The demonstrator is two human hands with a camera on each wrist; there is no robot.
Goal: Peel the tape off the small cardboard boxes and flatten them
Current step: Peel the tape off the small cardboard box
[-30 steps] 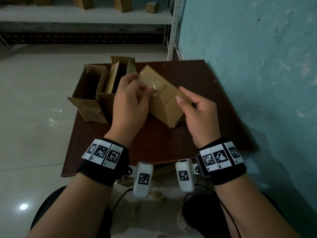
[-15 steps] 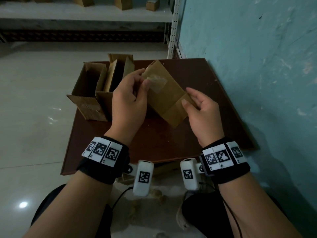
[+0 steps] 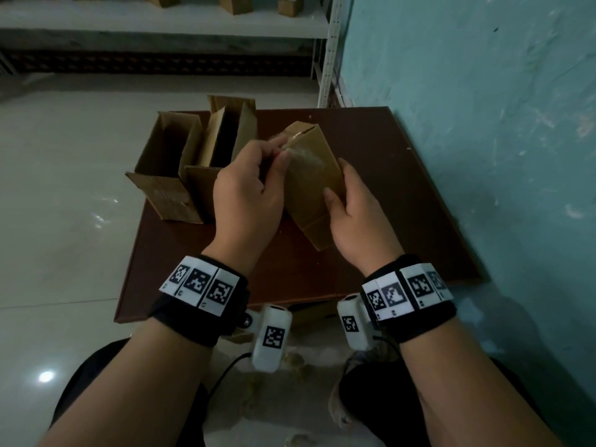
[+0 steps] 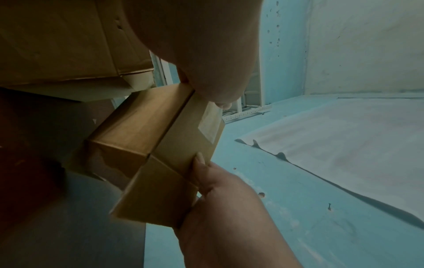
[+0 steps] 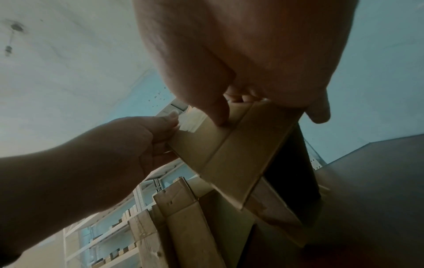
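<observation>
A small closed cardboard box [image 3: 311, 185] is held tilted above the brown table [image 3: 403, 195]. My right hand [image 3: 350, 208] grips its near right side, thumb on the upper face, fingers under it. Clear tape [image 3: 300, 154] runs over the box's far end. My left hand [image 3: 254, 185] pinches the tape's edge there between thumb and fingers. In the left wrist view the box [image 4: 158, 145] shows a tape patch [image 4: 210, 127] near the top. In the right wrist view the left hand [image 5: 146, 137] pinches the tape [image 5: 190, 123] at the box [image 5: 227, 146] corner.
Two opened cardboard boxes [image 3: 167, 169] [image 3: 222, 150] stand at the table's back left, close to my left hand. A teal wall [image 3: 483, 124] borders the table on the right. White shelving [image 3: 161, 17] with more boxes stands behind. Tape scraps [image 3: 300, 362] lie on the floor by my knees.
The box has turned more upright and swung left, its taped end now pointing away. My left hand shifted up to the tape edge and my right hand closed round the box's lower side.
</observation>
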